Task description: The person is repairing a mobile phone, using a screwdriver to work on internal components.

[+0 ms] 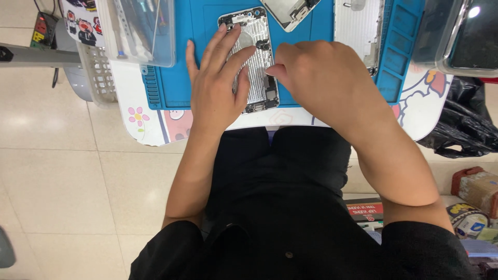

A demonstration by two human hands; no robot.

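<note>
head camera looks straight down, close.

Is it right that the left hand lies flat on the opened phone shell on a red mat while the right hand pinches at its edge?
Not quite: the mat is blue, not red. The head view shows the left hand flat on the opened phone shell and the right hand pinching at its right edge.

A small white worktop (pixel 155 132) carries a blue mat (pixel 174 83); a clear box (pixel 137 31) sits at ten o'clock, another (pixel 456 36) at two.
</note>
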